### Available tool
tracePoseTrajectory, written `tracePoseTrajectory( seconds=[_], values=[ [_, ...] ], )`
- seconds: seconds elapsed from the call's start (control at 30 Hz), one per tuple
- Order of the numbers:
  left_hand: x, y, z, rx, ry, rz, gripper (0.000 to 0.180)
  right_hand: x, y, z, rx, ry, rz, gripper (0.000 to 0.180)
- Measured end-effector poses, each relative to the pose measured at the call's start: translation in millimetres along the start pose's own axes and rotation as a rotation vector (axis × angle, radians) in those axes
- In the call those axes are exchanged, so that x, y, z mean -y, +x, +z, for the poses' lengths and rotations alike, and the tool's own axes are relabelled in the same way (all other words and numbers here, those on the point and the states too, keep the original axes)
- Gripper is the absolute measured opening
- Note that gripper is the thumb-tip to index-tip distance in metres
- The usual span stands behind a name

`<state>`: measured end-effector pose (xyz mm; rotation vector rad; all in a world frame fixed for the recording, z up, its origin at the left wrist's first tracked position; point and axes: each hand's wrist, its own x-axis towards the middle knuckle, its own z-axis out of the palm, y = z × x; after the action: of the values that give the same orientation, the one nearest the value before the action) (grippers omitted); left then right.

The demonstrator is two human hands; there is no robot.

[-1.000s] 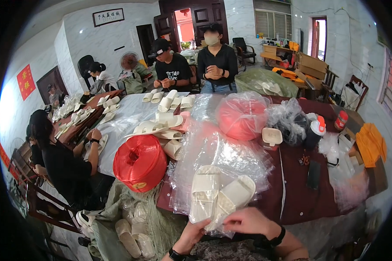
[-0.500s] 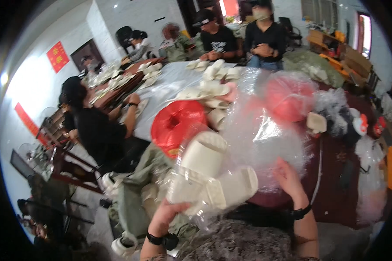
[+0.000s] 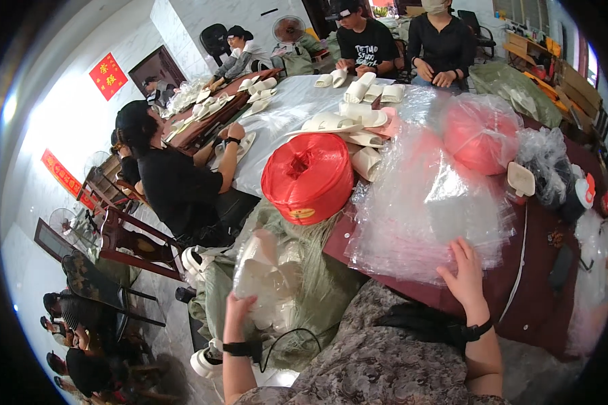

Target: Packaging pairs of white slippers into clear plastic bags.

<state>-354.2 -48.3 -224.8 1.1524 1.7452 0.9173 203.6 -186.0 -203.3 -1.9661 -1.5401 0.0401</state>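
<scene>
**Left hand on bagged slippers, right hand on the plastic bags**

While the person sits at the near edge of the table [image 3: 520, 297], the left hand [image 3: 238, 312] is lowered to the left of the lap, over an open green sack [image 3: 317, 283] that hangs beside the table. Its fingers [image 3: 234, 300] are closed on a clear bag of white slippers [image 3: 267, 277], which sits in the mouth of that sack. A dark band is on the left wrist.

The right hand [image 3: 465, 275] lies on the table edge, fingers [image 3: 461, 248] spread and released, their tips touching the near edge of a stack of clear plastic bags [image 3: 429, 202]. The hand grips nothing. A dark watch is on that wrist.

Just behind the sack, a red spool of twine [image 3: 309, 177] stands on the table, beside the stack of bags. A second, pinkish spool [image 3: 481, 133] stands further back under clear plastic. Loose white slippers [image 3: 358, 121] lie on a white sheet beyond the red spool.

Other people in dark shirts sit along the left side and the far end of the table, hands on their own work.
</scene>
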Motion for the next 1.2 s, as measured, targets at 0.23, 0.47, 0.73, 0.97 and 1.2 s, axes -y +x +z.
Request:
tracePoseTrajectory(
  seconds=[0.23,0.47,0.73,0.97,1.2],
  values=[
    [62.9,97.2,83.4,-0.008,0.032,0.089,0.043,1.3,-3.0,7.1,0.016,0.04,-0.016,0.069],
    [122.4,131.4,124.9,-0.117,-0.087,-0.016,0.045,4.8,0.6,15.1,-0.028,0.047,-0.026,0.068],
    [105.3,126.8,145.7,0.164,0.033,-0.22,0.037,2.5,-1.1,6.8,-0.037,0.03,0.008,0.064],
    [66.8,112.7,126.7,0.587,0.287,-0.031,0.039,-8.6,-8.8,6.4,-0.067,0.005,0.037,0.064],
    [162.9,199.2,214.1,0.685,1.82,0.806,0.04,4.3,-1.6,9.8,-0.05,0.015,-0.024,0.064]
  ],
)
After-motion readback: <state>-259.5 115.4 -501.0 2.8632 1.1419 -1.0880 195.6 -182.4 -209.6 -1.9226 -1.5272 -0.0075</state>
